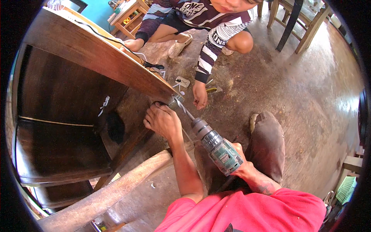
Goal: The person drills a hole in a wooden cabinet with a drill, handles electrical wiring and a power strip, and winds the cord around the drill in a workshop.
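one closed grip: right hand (241,161) around cordless drill (221,151), twist bit (186,110) at end of wooden board (98,60). left hand (164,120) by that corner, can't tell its closure. i'd keep bit square, fingers clear.

We see a bright scene in a fisheye circle with black corners and bent edges, pale glare on the floor (317,104) at right, deep shadow over dark wooden panels (58,149) at left.
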The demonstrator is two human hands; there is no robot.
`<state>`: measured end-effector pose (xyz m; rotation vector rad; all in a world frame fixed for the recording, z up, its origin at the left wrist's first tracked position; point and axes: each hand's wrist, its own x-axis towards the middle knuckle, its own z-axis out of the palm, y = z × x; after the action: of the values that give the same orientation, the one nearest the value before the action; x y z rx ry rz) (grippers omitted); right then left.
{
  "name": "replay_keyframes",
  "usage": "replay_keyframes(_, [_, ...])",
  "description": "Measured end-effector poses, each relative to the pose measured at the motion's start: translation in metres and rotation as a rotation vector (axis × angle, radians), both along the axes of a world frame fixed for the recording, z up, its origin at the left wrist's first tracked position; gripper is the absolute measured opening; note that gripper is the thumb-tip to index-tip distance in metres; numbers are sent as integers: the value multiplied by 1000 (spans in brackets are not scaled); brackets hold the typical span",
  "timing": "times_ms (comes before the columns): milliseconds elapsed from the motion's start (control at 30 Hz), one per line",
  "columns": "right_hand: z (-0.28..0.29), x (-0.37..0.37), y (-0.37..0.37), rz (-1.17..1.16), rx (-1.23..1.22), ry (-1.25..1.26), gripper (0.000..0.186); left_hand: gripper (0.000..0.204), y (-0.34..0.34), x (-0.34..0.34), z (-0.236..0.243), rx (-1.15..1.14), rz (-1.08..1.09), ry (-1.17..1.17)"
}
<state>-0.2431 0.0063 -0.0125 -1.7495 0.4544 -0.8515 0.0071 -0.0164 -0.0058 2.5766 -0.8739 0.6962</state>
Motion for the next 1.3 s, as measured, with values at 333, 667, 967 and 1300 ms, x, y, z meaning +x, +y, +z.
replay_keyframes(333, [-9, 0, 3, -6, -13, 43, 37, 32, -1, 1, 1, 34, 26, 35])
replay_keyframes(667, [-14, 3, 5, -32, -51, 50, 31, 31, 0, 0, 2, 13, 55, 62])
replay_keyframes(967, [-28, -1, 8, 33, 284, 17, 32, 31, -2, -3, 7, 34, 41, 74])
replay_keyframes(1300, [-30, -2, 8, 4, 192, 29, 31, 31, -3, -1, 4, -4, 31, 22])
